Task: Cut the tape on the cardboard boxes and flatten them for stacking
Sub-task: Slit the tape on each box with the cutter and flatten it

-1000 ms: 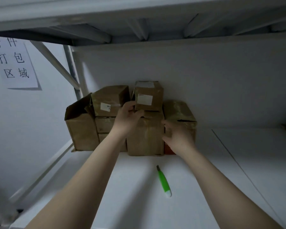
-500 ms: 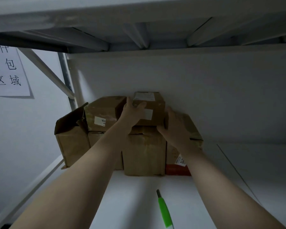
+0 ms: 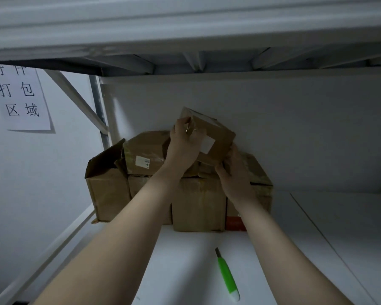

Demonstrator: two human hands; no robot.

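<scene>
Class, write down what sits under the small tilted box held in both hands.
Under the small tilted box stands the middle box of the pile. Its top is mostly covered by the left hand and right hand, so whether the boxes touch cannot be told.

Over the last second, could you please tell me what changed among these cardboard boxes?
The small brown cardboard box with a white label was lifted off the stack and tilted; the left hand grips its left end, the right hand now holds its lower right corner. The other brown boxes and the green utility knife stayed put.
</scene>
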